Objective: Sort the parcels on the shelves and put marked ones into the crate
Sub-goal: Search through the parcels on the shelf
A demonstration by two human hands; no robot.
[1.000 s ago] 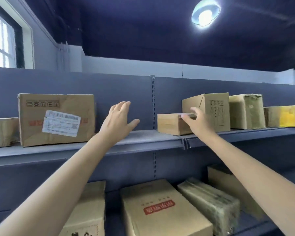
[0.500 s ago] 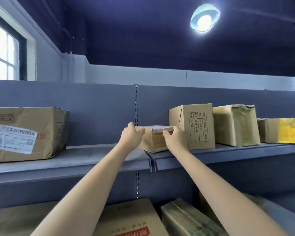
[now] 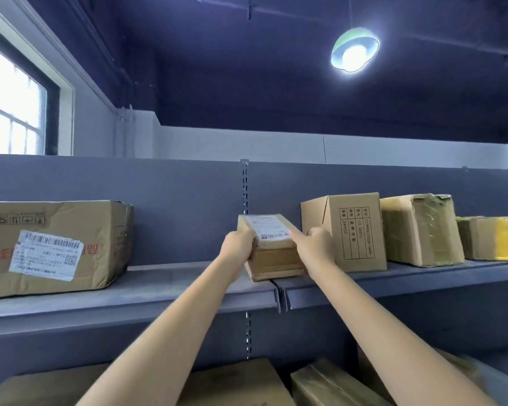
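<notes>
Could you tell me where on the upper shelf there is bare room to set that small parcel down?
Bare shelf lies between the big labelled box and the small parcel held by both hands. Right of it, three boxes stand crowded side by side.

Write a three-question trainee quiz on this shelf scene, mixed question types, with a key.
1. True or false: the small parcel is gripped by both the left hand and the right hand.
2. Which face of the small parcel carries its white label? A) top B) front C) none
3. Fill in: the box printed with a table stands on the upper shelf just to the ___ of the small parcel.

Key: 1 true; 2 A; 3 right
</notes>
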